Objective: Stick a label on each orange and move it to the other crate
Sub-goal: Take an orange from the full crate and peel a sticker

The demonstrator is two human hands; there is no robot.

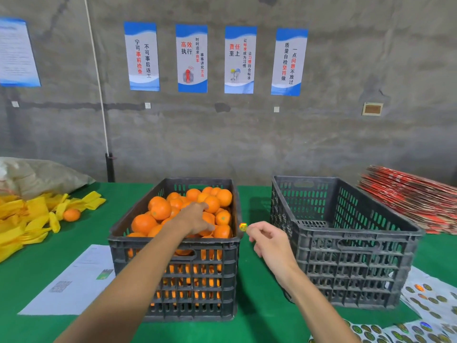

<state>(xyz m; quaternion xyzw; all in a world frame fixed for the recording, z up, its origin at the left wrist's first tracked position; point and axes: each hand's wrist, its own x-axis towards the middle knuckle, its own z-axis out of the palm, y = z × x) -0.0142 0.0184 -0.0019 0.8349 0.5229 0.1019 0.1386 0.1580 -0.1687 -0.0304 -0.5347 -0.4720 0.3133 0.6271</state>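
Observation:
A dark plastic crate [173, 246] in the middle of the green table is heaped with oranges [160, 210]. My left hand [195, 219] reaches into it, palm down on the pile; whether it grips an orange I cannot tell. My right hand [268, 240] hovers between the two crates and pinches a small round shiny label [243, 227] at its fingertips. To the right stands a second dark crate [351, 246], with no oranges visible inside.
Sheets of round labels [420, 315] lie at the table's front right. A printed paper [74, 280] lies front left. Yellow wrappers [27, 219], one loose orange [71, 215] and a sack [37, 174] sit at the left. Stacked red cardboard [410, 194] is at the right.

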